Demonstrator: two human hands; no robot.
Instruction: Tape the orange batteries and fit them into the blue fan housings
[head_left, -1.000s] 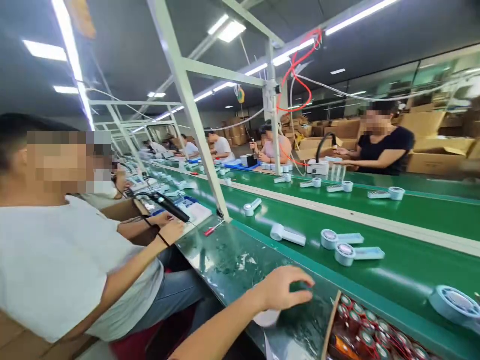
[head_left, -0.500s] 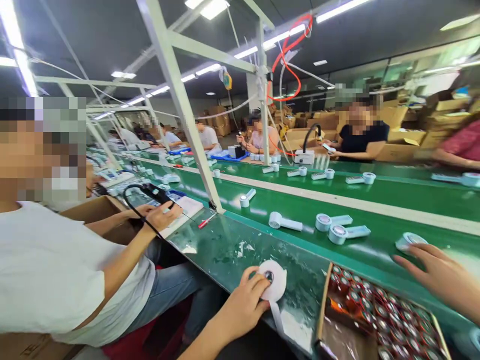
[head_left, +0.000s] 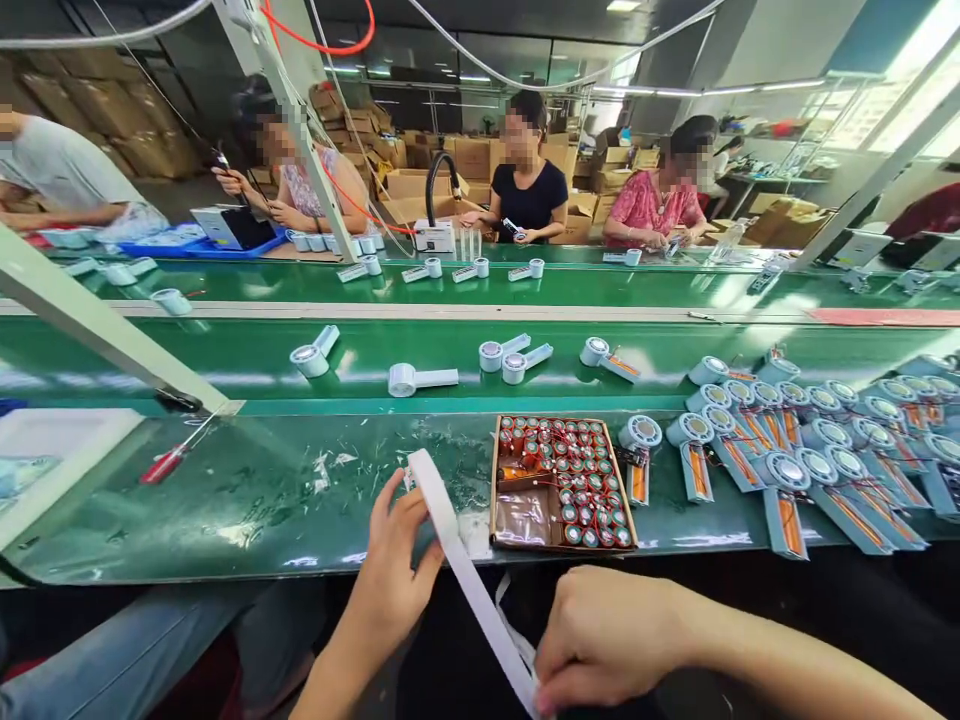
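Observation:
My left hand (head_left: 394,570) holds the upper end of a white strip of tape (head_left: 461,565) at the front edge of the green bench (head_left: 247,500). The strip runs down and to the right into my right hand (head_left: 607,640), which is closed on its lower end below the bench edge. Just right of my left hand sits a shallow cardboard tray (head_left: 517,515) filled with several small red round parts with red wires.
Several pale blue handheld fan bodies (head_left: 795,450) lie in rows on the bench at right. More fan parts (head_left: 420,378) lie on the green conveyor belt. A red screwdriver (head_left: 169,460) rests at left beside a white frame post (head_left: 97,330). Several people sit across the belt.
The view has swung right, from the neighbouring worker to the bench in front. My left hand has lifted the tape off the bench, and my right hand has come in and gripped its free end.

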